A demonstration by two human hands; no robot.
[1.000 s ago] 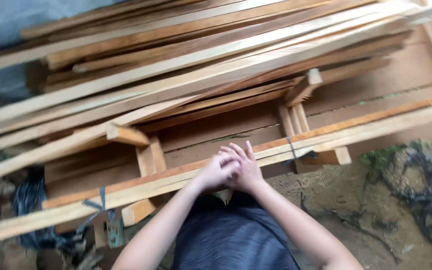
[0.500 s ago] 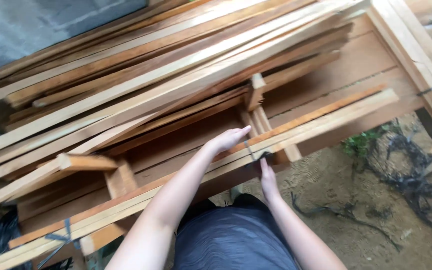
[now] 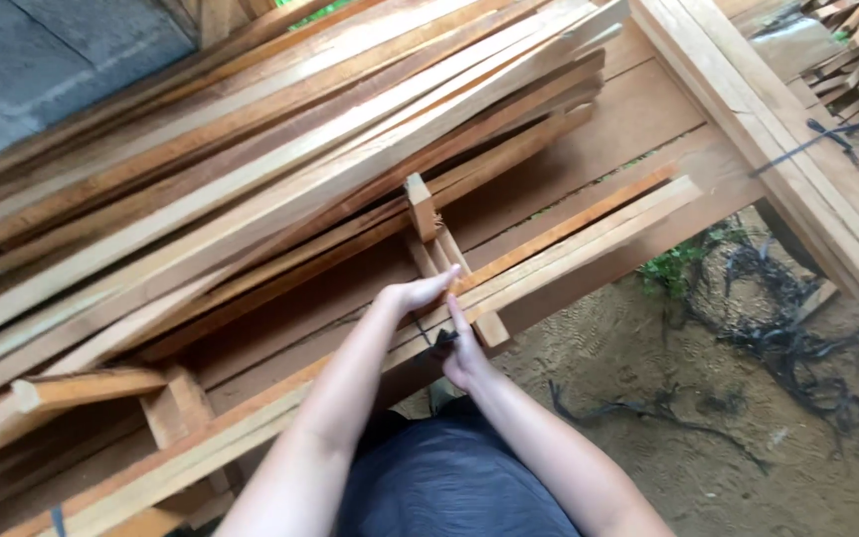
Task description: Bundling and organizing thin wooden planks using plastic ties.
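A bundle of long pale wooden slats (image 3: 589,234) lies along the near edge of a wooden platform, bound by a dark strap (image 3: 424,333). My left hand (image 3: 416,294) rests on top of the bundle just above the strap, fingers together and pointing right. My right hand (image 3: 461,350) is at the bundle's near side, fingers on the strap's knot. Whether it pinches the strap is unclear.
A big pile of long wooden slats (image 3: 251,169) fills the platform behind. Short wood blocks (image 3: 422,207) stand under the pile. A heavy timber frame (image 3: 787,149) runs at the right. Black strap scraps (image 3: 797,338) lie on the sandy ground.
My clasped hands have come apart. The left moved onto the bundle top, the right went to the strap. The view shifted right along the bundle.
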